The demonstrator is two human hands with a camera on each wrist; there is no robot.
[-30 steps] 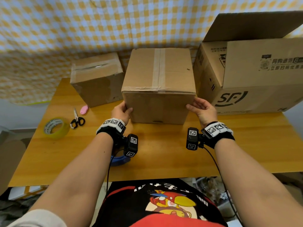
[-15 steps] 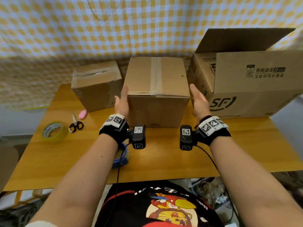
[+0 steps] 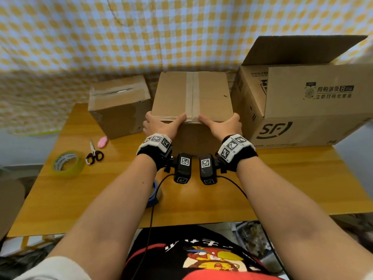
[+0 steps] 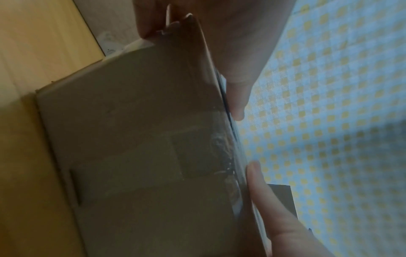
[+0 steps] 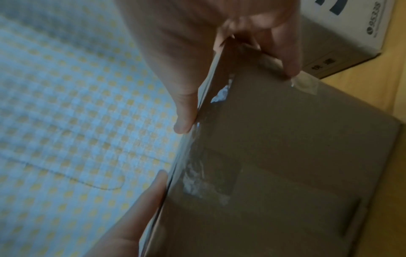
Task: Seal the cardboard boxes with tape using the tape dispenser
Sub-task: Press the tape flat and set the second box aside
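Note:
The middle cardboard box [image 3: 212, 93] stands on the table with a tape strip [image 3: 192, 93] running down its top seam and over the front edge. My left hand [image 3: 161, 124] and right hand [image 3: 222, 124] both lie on the box's top front edge, one on each side of the strip. Their index fingers stretch along the edge toward each other, tips almost at the tape. In the right wrist view my right hand [image 5: 175, 69] presses the top edge while its thumb touches the box's front face [image 5: 285, 156]. The blue tape dispenser [image 3: 154, 194] lies mostly hidden under my left forearm.
A smaller taped box [image 3: 121, 106] stands at the left, and a large open box [image 3: 302, 110] at the right. A yellow tape roll [image 3: 67, 163], scissors [image 3: 93, 155] and a small pink object [image 3: 103, 142] lie on the wooden table [image 3: 282, 178] at the left.
My hands left the lower corners of the box, went flat against its two sides, and now rest on its top front edge beside the tape.

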